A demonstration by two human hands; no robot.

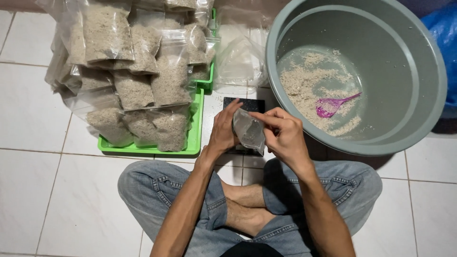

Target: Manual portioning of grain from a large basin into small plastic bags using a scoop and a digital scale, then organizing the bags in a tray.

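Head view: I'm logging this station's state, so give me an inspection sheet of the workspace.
Surface: white tiled floor.
Job's things: small clear plastic bag, apparently empty, over a black scale.
Clutter: filled grain bags piled on green tray; grey basin with leftover grain and a purple scoop; spare clear bags.
Grips: left hand and right hand both pinch the bag.
Cables: nothing seen.
Surroundings: blue plastic at the right edge.

filled clear bags (143,81) stacked left, empty bag (248,132) centre

Filled grain bags (138,71) on green tray (195,138), grey basin (409,57), purple scoop (333,105)
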